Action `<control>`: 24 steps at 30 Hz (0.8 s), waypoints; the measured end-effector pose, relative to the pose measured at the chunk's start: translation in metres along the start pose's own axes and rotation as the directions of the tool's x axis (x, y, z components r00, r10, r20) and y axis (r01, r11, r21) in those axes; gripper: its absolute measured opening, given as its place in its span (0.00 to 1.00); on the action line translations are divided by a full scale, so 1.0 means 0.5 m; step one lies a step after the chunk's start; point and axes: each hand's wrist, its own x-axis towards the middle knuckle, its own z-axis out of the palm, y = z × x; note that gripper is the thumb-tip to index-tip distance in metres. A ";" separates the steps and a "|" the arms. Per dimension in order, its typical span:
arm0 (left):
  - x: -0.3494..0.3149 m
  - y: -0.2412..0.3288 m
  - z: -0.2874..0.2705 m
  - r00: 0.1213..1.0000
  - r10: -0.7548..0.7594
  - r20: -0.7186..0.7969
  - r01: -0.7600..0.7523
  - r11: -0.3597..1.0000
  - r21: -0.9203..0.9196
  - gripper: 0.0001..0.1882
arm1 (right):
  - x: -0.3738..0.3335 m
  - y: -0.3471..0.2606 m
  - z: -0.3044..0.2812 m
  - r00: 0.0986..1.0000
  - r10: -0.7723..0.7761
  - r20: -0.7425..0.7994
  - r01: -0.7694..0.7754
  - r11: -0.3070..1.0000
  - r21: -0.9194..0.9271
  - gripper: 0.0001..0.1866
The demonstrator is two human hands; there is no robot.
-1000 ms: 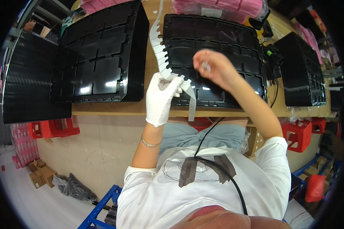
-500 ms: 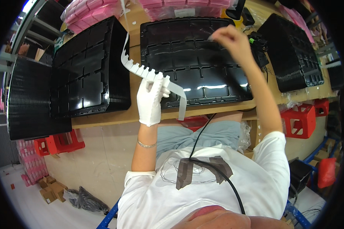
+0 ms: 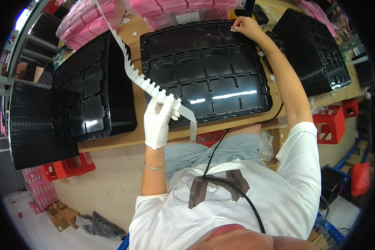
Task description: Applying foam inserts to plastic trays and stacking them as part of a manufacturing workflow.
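By the black tray's (image 3: 204,62) near left corner, the gloved left hand (image 3: 157,125) pinches a toothed white strip (image 3: 133,76), its top cut off. At its far right corner, the right hand (image 3: 248,28) pinches a mostly hidden white scrap (image 3: 232,29). Behind it, a pale label (image 3: 187,17) is too blurry to read.

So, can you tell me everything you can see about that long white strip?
The strip is thin, whitish and flexible, looking like paper or plastic. Notched tabs line its upper-right edge. It curves down from the top of the picture, where its far end is cut off, to the gloved left hand, which pinches it. Past the fingers, a plain tail bends downward across the near edge of the middle black tray.
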 end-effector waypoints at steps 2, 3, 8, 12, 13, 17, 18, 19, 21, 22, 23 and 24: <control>0.004 -0.004 -0.005 1.000 -0.003 -0.001 0.003 0.999 -0.036 0.10 | 0.003 -0.007 0.001 0.999 0.041 0.022 -0.041 0.999 0.007 0.11; 0.004 -0.003 -0.005 1.000 -0.005 0.000 0.005 0.999 -0.036 0.10 | 0.005 -0.007 0.003 0.999 0.040 -0.004 -0.040 0.999 -0.002 0.11; 0.006 -0.005 -0.002 1.000 -0.003 0.008 0.004 0.999 -0.050 0.10 | 0.005 -0.010 -0.004 0.997 0.074 0.011 -0.074 0.997 -0.019 0.11; 0.003 -0.001 -0.004 1.000 -0.007 -0.001 0.007 1.000 -0.004 0.10 | -0.005 -0.019 0.001 0.999 -0.012 -0.042 0.012 1.000 -0.021 0.11; 0.001 -0.004 -0.004 1.000 0.011 0.003 -0.011 1.000 0.000 0.10 | -0.010 -0.023 -0.001 0.998 -0.050 -0.043 0.050 0.999 -0.001 0.11; -0.003 -0.003 0.004 0.999 0.031 -0.016 -0.031 1.000 -0.002 0.08 | -0.067 -0.023 -0.016 0.992 -0.079 0.095 0.069 0.992 0.101 0.11; -0.004 0.000 0.009 0.999 0.033 -0.013 -0.033 0.999 -0.003 0.08 | -0.105 -0.049 -0.034 0.991 0.079 0.104 -0.118 0.884 0.453 0.09; -0.009 0.006 0.012 0.999 0.020 -0.025 -0.020 1.000 -0.001 0.08 | -0.146 -0.084 -0.050 0.962 0.213 0.172 -0.269 0.621 0.736 0.08; -0.016 0.004 0.027 1.000 0.001 -0.029 -0.002 1.000 -0.002 0.08 | -0.241 -0.162 -0.063 0.948 0.209 0.241 -0.255 0.040 0.966 0.08; -0.021 -0.002 0.039 1.000 -0.003 -0.007 0.003 0.999 -0.045 0.09 | -0.283 -0.199 -0.061 0.940 0.157 0.302 -0.292 -0.081 0.953 0.07; -0.024 -0.008 0.052 1.000 -0.009 0.021 0.011 0.996 -0.090 0.10 | -0.323 -0.236 -0.060 0.930 0.103 0.352 -0.328 -0.197 0.924 0.07; -0.028 -0.014 0.062 0.999 -0.025 0.048 0.029 0.995 -0.097 0.13 | -0.361 -0.282 -0.057 0.912 0.074 0.405 -0.378 -0.237 0.895 0.08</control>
